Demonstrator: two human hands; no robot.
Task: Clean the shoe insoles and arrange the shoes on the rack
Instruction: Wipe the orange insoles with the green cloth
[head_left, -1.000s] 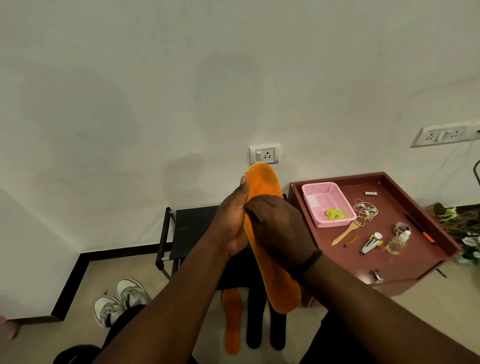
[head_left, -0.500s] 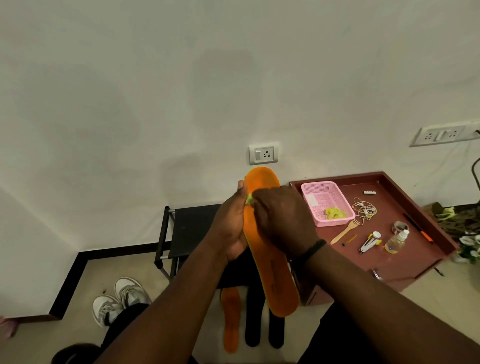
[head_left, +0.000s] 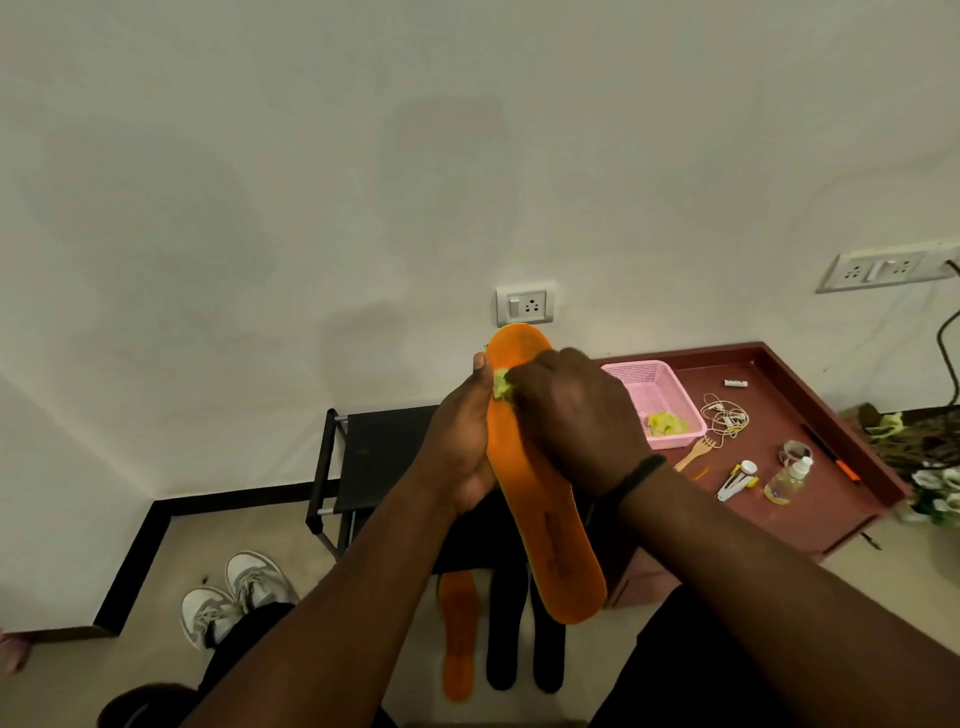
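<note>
Cleaning is under way: above the black rack (head_left: 384, 447), the left hand (head_left: 462, 441) grips the orange insole (head_left: 540, 499) while the right hand (head_left: 571, 415) pinches a yellow cloth (head_left: 501, 387) against it. Next, probably wiping toward the heel.

An orange insole (head_left: 540, 467) stood nearly upright in the air, toe end up. A small yellow-green cloth (head_left: 502, 387) lay pressed against its upper part. On the floor below lay a second orange insole (head_left: 458, 631) and two black insoles (head_left: 524, 631) side by side. A pair of grey-white sneakers (head_left: 234, 597) sat beside a black rack (head_left: 363, 457).
</note>
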